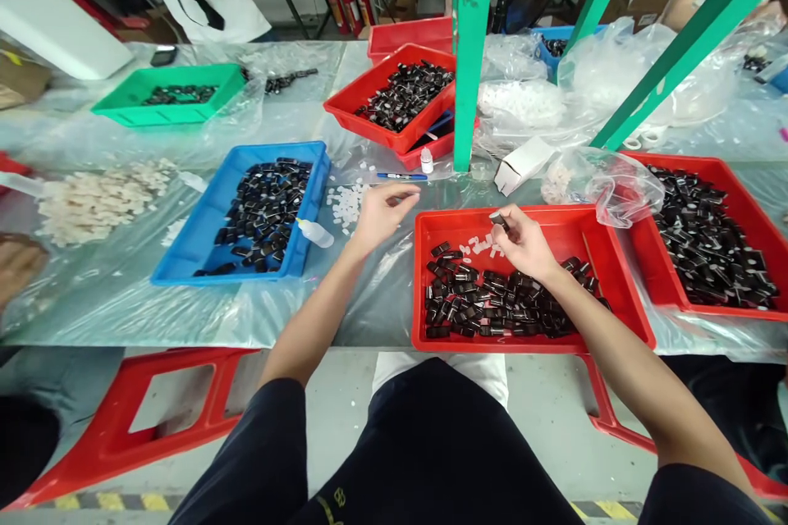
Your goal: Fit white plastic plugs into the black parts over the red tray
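Observation:
My right hand point(524, 246) pinches a small black part point(500, 221) above the back edge of a red tray point(625, 320). Many similar black parts point(486, 299) lie in this tray, with some small white pieces point(483, 246) near its back wall. To the left, my left hand point(382, 217) hovers over the table with thumb and fingertips brought together; whatever they may hold is too small to make out. Beside it lies a scatter of small white pieces point(348, 203). A small squeeze bottle point(315, 233) leans at the right rim of a blue tray point(163, 267).
More black parts fill the blue tray, a tilted red tray point(345, 111), a green tray point(111, 105) and a right-hand red tray point(671, 291). A green post point(471, 57) rises ahead. A blue pen point(401, 176), small bottle point(427, 161) and white box point(523, 164) lie near it. Other people work around the table.

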Available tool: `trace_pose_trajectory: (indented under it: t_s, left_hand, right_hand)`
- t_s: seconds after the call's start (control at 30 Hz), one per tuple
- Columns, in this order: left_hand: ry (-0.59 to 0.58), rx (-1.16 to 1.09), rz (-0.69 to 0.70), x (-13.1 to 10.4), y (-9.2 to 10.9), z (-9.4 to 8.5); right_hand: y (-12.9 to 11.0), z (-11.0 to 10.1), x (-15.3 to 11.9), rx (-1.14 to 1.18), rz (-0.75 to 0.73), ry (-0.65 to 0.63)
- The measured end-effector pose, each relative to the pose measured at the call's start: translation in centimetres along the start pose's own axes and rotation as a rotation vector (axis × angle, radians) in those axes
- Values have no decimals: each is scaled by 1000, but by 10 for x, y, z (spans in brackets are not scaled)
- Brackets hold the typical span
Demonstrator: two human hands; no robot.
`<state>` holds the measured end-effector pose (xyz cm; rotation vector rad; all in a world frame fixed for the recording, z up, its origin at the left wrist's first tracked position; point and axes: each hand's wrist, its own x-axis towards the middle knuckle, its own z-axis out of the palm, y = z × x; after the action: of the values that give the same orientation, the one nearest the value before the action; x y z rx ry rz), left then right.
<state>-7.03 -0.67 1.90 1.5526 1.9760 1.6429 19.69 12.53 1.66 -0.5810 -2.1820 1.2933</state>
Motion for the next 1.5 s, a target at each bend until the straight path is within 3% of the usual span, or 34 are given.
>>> trace_pose_trajectory:
  t_s: [0.2,0.3,0.4,0.63,0.83,1.5]
  left_hand:
    - [-159,-141,76,5,40,51]
    - [-161,-163,56,2,42,73]
    - [-202,-146,81,-5,39,84]
    - [-338,-138,123,-10,42,85]
    - [-453,-147,187,-10,43,84]
    - [-326,-444,-50,-5,33,87]
  right_hand:
    - [1,-3,2,-19,-14,23]
    - [2,-4,3,-35,-8,41]
    - [5,-5,3,-58,-1,43]
    - [7,-8,4,-69,13,62]
    - [5,-8,6,132,70,26]
    - [-9,0,6,259,82,-43]
